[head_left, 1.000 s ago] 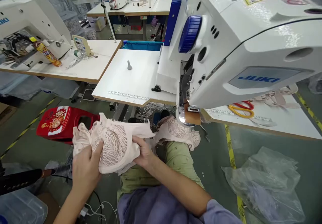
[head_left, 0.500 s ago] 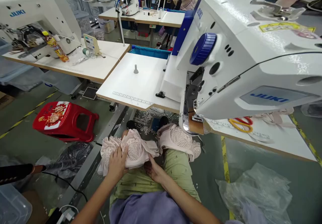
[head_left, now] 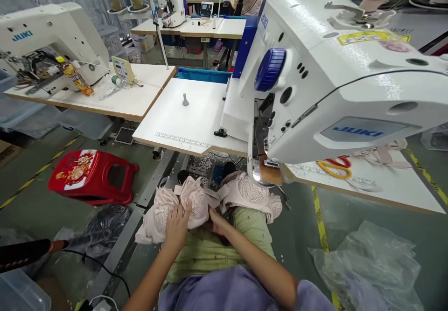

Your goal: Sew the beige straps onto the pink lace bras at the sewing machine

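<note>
Across my lap lies a pale pink lace bra (head_left: 196,206), its cups facing up. My left hand (head_left: 178,224) grips it between the cups, with the fingers over the lace. At its right edge my right hand (head_left: 217,222) holds the band, thumb on top and the other fingers partly hidden beneath. A second pale pink bra (head_left: 248,192) rests on my right knee, apart from both hands. In front of me stands a white sewing machine (head_left: 301,87) with a blue handwheel, its needle area above and right of my hands.
The white machine table (head_left: 175,115) carries a small grey part (head_left: 185,100). Scissors with yellow and red handles (head_left: 334,167) lie on its right end. A red stool (head_left: 93,176) stands at the left, and a clear plastic bag (head_left: 367,264) lies on the floor at right.
My left hand has moved right across the bra, toward its middle, and the cups have bunched and tilted. My right hand has shifted slightly up and right with the band. The view has turned slightly.
</note>
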### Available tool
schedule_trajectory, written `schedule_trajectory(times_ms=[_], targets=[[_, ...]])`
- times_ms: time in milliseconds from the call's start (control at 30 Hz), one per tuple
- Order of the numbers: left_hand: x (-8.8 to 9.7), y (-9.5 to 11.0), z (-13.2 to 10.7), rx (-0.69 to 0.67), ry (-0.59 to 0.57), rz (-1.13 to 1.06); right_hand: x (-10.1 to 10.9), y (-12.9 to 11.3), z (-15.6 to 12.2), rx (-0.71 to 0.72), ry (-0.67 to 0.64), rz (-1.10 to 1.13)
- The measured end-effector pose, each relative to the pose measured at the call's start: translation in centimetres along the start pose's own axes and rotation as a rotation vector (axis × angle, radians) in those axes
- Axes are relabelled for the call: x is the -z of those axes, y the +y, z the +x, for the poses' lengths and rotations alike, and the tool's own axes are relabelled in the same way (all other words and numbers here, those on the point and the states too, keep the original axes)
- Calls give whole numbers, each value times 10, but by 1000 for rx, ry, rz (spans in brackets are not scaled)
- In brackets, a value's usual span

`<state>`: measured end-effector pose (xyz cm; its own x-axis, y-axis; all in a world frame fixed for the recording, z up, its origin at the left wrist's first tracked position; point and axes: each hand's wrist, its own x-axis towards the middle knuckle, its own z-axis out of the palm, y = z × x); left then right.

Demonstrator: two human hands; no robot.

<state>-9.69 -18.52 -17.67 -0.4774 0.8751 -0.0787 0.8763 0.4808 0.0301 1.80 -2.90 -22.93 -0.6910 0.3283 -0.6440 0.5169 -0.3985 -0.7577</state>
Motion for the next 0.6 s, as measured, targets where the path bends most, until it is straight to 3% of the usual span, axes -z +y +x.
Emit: schedule_trajectory(times_ms=[133,267,367,467,533,600], targets=[[6,-10,-15,-35,-12,-79,17,-24,-40,154,8,-281],[20,-23,-13,-60,11,-142,-2,-71,-22,492,19,-440],[32,-40,-11,141,102,-109,-22,-97,4,673,-66,-553],[45,-57,-14,384,152,-66,-31,-103,8,727,-75,-601],[56,-55,-19,405,131,-94,-30,-99,-4,752,-36,-607],[72,-40,-24,352,116,-157,-24,-97,-24,815,2,-626]])
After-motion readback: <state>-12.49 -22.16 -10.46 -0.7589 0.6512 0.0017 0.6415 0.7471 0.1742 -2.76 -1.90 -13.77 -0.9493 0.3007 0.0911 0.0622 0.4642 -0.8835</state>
